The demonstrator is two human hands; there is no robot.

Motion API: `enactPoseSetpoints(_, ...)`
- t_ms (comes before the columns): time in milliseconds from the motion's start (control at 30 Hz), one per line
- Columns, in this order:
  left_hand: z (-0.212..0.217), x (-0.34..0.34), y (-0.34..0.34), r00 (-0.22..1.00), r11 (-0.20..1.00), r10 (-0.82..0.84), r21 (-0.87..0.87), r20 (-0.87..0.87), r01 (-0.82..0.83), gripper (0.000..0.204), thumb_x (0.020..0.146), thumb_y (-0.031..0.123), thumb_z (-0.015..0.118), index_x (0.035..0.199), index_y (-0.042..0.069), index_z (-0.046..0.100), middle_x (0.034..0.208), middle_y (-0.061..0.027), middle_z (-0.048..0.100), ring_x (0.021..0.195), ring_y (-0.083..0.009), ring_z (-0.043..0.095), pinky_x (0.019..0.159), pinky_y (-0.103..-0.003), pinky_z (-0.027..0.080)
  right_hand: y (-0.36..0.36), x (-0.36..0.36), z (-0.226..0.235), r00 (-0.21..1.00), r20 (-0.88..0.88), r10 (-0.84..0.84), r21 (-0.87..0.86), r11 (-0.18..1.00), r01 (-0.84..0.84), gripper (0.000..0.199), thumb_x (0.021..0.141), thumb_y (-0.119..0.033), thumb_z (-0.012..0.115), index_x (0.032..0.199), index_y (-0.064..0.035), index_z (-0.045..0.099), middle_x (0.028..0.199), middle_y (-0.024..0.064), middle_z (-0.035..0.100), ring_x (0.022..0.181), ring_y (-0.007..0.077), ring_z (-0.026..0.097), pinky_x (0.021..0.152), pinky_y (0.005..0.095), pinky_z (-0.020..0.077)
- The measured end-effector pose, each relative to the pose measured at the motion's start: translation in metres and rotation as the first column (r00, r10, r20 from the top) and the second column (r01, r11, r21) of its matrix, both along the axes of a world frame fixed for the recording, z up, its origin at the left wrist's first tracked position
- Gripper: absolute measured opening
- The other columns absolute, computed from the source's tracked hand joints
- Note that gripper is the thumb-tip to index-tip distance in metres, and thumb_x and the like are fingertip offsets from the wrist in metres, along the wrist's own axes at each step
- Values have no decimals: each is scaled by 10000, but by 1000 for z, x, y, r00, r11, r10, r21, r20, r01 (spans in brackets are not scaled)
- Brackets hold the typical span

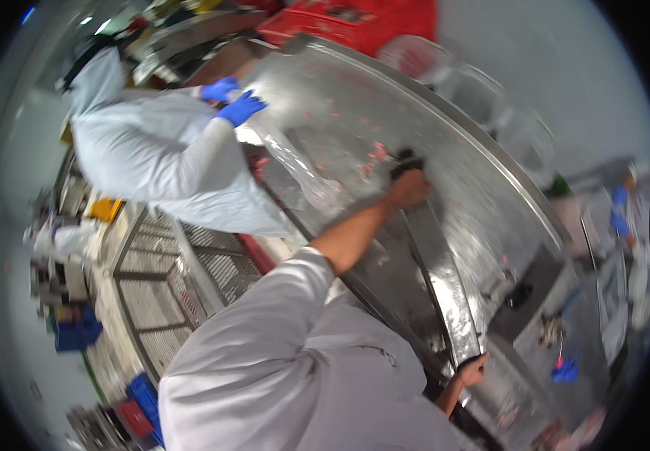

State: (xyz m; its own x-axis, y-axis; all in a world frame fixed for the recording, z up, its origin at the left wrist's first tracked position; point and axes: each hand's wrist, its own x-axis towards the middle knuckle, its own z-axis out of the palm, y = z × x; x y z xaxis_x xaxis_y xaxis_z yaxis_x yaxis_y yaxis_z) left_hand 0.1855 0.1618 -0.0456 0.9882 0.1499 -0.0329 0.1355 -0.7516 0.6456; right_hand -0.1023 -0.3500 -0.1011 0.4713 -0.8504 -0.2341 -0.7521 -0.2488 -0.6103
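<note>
Long steel strip over steel worktable, stretched between wearer's bare hands; resting or lifted, cannot tell. Long axis aslant to table's long rim, from left hand mid-table to right hand at table's near side. Right hand closed on near end. Left hand at far end, by dark object; grip blurred, cannot tell. Pink scraps on tabletop just beyond left hand.

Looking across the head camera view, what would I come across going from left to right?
Leftmost blue bin, a co-worker's blue gloves, clump of pink bits, the wearer's left hand, their right hand, small bright-blue object, another worker's blue gloves.
</note>
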Motion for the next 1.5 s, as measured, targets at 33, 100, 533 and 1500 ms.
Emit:
enactPoseSetpoints(33, -10, 3, 11, 1000, 1000, 11, -23, 14, -10, 376, 930, 318, 605, 923, -36, 730, 956, -283, 704, 942, -401, 705, 844, -521, 551, 16, 20, 17, 997, 51, 55, 13, 998, -56, 849, 888, -650, 680, 933, 198, 675, 941, 337, 709, 820, 387, 663, 853, 500, 507)
enactPoseSetpoints(100, -61, -5, 55, 979, 807, -194, 577, 63, 123, 290, 909, 277, 609, 908, 29, 760, 919, -198, 730, 890, -322, 728, 782, -495, 573, 50, 69, 63, 946, 133, 296, -100, 953, -284, 789, 901, -639, 684, 924, 149, 685, 838, 278, 698, 742, 360, 591, 793, 491, 499)
enactPoseSetpoints(533, -137, 24, 19, 920, 893, 391, 241, 3, -380, 484, 947, 335, 570, 1363, 88, 581, 1367, -118, 620, 1220, -276, 609, 1053, -444, 479, -16, 282, -14, 571, -637, 518, -627, 84, -774, 277, 1029, -384, 488, 1081, -143, 615, 748, 117, 727, 677, 326, 732, 556, 444, 575)
enactPoseSetpoints(1500, 12, -64, -186, 733, 759, -651, 169, 199, 628, 566, 990, 257, 592, 1424, -89, 481, 1436, -346, 489, 1368, -484, 445, 1146, -532, 366, 55, 164, 182, 940, -208, 271, -583, 737, -342, 866, 935, -448, 653, 1537, 57, 290, 1544, 347, 364, 1337, 479, 496, 1116, 548, 406)
